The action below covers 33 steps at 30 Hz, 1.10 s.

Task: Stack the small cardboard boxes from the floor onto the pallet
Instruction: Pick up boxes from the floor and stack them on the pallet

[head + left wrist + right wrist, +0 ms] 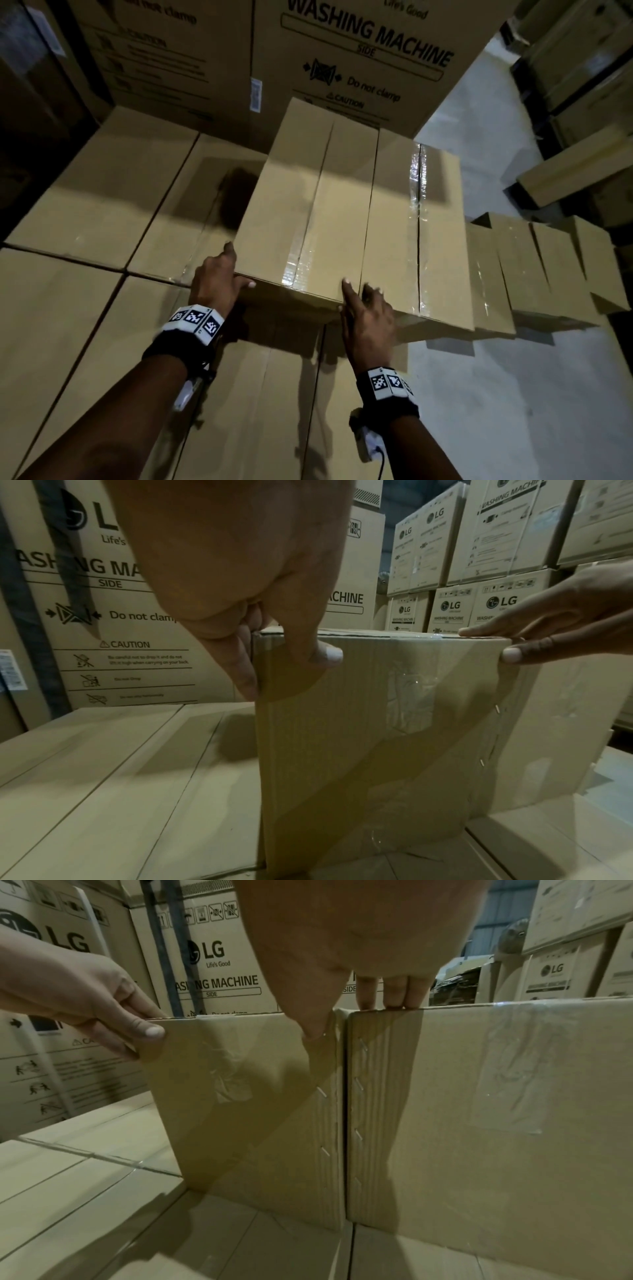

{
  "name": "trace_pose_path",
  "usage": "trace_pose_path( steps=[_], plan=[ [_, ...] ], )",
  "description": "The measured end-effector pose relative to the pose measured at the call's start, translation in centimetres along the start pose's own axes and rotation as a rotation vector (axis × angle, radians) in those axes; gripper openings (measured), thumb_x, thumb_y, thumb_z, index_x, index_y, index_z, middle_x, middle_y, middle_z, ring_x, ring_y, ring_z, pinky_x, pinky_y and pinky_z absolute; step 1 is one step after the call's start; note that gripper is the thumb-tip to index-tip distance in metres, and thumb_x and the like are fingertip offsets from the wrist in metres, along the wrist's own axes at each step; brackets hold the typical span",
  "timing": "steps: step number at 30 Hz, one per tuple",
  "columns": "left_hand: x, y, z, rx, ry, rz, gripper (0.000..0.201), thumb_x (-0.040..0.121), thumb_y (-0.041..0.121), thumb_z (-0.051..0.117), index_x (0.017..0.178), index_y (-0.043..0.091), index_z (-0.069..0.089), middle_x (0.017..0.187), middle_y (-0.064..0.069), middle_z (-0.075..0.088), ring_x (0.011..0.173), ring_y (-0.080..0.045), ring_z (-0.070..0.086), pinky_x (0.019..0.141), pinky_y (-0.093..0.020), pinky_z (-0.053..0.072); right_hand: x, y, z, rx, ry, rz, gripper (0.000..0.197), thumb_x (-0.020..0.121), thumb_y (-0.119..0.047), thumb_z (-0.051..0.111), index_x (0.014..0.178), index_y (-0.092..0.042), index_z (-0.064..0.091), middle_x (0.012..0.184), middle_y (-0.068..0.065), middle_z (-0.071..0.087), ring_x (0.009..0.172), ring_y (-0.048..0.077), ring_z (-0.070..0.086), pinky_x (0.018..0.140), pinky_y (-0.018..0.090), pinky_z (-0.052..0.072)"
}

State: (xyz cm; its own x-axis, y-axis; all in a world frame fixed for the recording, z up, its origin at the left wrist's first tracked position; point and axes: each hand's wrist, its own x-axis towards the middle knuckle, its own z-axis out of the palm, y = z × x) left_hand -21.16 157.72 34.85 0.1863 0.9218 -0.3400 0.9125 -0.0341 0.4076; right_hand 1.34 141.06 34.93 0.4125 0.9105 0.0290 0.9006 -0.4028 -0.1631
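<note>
The box (308, 202) you are handling stands on top of the lower layer of boxes (102, 192), its right side pressed flush against a second box (424, 233) of the same height. Clear tape runs down the middle seam of its lid and over the near face.

Your left hand (215, 281) is on the near left corner of the box: the thumb (325, 653) lies on the near face just under the top edge, and the fingers (245, 666) reach down the left side, so the grip pinches that corner. Your right hand (368, 318) is at the near right corner, where the two upper boxes meet. Its thumb (315, 1026) points down along the stapled seam on the near face, and the fingertips (394, 993) rest straight on the top edge; the grip is apart, pressing and not closed round anything.

The lower layer spreads out to the left and towards you, lids taped shut. Behind the upper boxes stand tall cartons (342, 58) printed "WASHING MACHINE" and "Do not clamp". To the right, on the grey floor (513, 394), a row of small boxes (541, 267) leans beside the stack, and more cartons (582, 102) are piled at the far right. The pallet itself is hidden under the boxes.
</note>
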Motion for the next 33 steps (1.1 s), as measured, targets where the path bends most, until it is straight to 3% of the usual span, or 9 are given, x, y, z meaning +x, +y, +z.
trace_pose_path(
  steps=[3, 15, 26, 29, 33],
  plan=[
    [0.3, 0.3, -0.2, 0.010, -0.014, -0.005, 0.089, 0.084, 0.037, 0.081, 0.152, 0.006, 0.032, 0.122, -0.026, 0.065, 0.116, -0.043, 0.061, 0.093, -0.046, 0.051, 0.3, 0.0, -0.2, -0.021, -0.011, -0.019, 0.077, 0.085, -0.020, 0.079, 0.151, -0.033, 0.044, 0.125, 0.016, 0.056, 0.110, 0.040, 0.059, 0.091, 0.048, 0.053],
    [-0.1, 0.4, -0.5, 0.017, -0.008, 0.007, 0.092, 0.083, 0.044, 0.080, 0.153, 0.007, 0.033, 0.122, -0.024, 0.067, 0.116, -0.040, 0.061, 0.092, -0.041, 0.050, 0.5, 0.2, -0.3, -0.066, 0.019, -0.029, 0.088, 0.073, 0.000, 0.082, 0.149, -0.028, 0.049, 0.120, 0.014, 0.061, 0.104, 0.039, 0.063, 0.087, 0.048, 0.054],
    [-1.3, 0.6, -0.8, -0.111, -0.030, -0.012, 0.095, 0.085, 0.037, 0.081, 0.157, 0.007, 0.027, 0.134, -0.027, 0.060, 0.125, -0.043, 0.055, 0.101, -0.046, 0.048, 1.0, 0.7, -0.5, -0.092, 0.021, -0.049, 0.071, 0.080, -0.010, 0.078, 0.145, -0.028, 0.056, 0.114, 0.015, 0.064, 0.093, 0.038, 0.064, 0.081, 0.043, 0.053],
    [-1.7, 0.8, -0.8, -0.153, -0.062, -0.028, 0.099, 0.086, 0.030, 0.080, 0.160, 0.009, 0.017, 0.144, -0.026, 0.051, 0.134, -0.042, 0.048, 0.107, -0.047, 0.044, 0.9, 0.3, -0.6, -0.070, -0.004, -0.023, 0.068, 0.084, -0.012, 0.076, 0.146, -0.029, 0.054, 0.117, 0.015, 0.064, 0.098, 0.040, 0.064, 0.083, 0.044, 0.053],
    [-3.1, 1.1, -0.3, -0.268, -0.124, -0.002, 0.114, 0.086, 0.019, 0.080, 0.162, 0.013, -0.005, 0.167, -0.018, 0.013, 0.152, -0.036, 0.023, 0.119, -0.047, 0.029, 0.9, 0.3, -1.2, -0.056, -0.104, -0.011, 0.072, 0.092, -0.012, 0.063, 0.156, -0.032, 0.037, 0.137, 0.015, 0.054, 0.123, 0.041, 0.054, 0.099, 0.045, 0.047]
  ],
)
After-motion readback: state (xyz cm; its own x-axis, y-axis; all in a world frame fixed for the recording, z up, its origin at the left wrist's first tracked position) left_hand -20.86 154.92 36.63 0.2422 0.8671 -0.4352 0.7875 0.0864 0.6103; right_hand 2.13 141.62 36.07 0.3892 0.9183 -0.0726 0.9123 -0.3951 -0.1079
